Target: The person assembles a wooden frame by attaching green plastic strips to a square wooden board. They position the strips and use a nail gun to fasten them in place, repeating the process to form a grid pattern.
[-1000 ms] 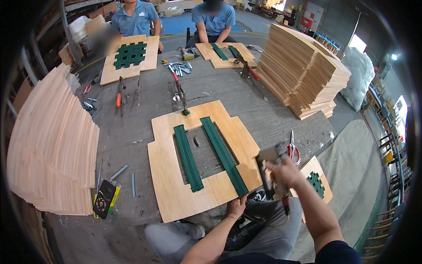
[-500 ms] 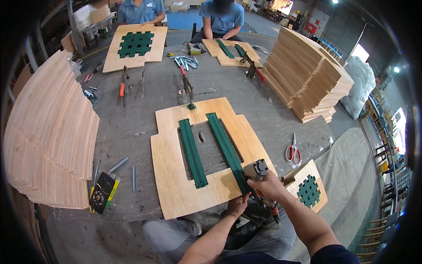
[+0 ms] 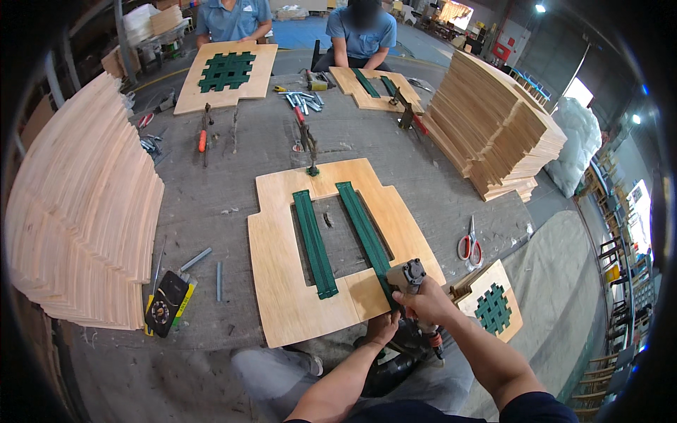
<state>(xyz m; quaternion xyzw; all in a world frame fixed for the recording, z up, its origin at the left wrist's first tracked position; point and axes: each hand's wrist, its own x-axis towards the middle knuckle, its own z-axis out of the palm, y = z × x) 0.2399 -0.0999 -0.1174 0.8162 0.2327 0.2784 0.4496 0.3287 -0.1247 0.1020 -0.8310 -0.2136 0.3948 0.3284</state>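
A light plywood panel (image 3: 282, 282) with a rectangular opening lies before me, its near edge at the table's front. Two green webbing straps cross the opening lengthwise: the left strap (image 3: 315, 243) and the right strap (image 3: 363, 229). My right hand (image 3: 429, 302) is wrapped around a pneumatic staple gun (image 3: 407, 273), whose head sits over the near end of the right strap. Below the panel's near edge, my left hand (image 3: 383, 329) is closed on the end of that strap; its fingertips are partly hidden. A clamp (image 3: 305, 137) touches the panel's far edge.
Tall stacks of panels stand at left (image 3: 84, 211) and right (image 3: 486, 120). Red-handled scissors (image 3: 470, 247), a tape measure (image 3: 166, 304) and metal staple strips (image 3: 219, 280) lie around. A panel with woven straps (image 3: 497, 310) sits at lower right. Two people (image 3: 236, 25) work opposite.
The staple gun and my right hand have shifted slightly left relative to the panel. My left hand keeps its place at the strap end. The whole view has turned slightly.
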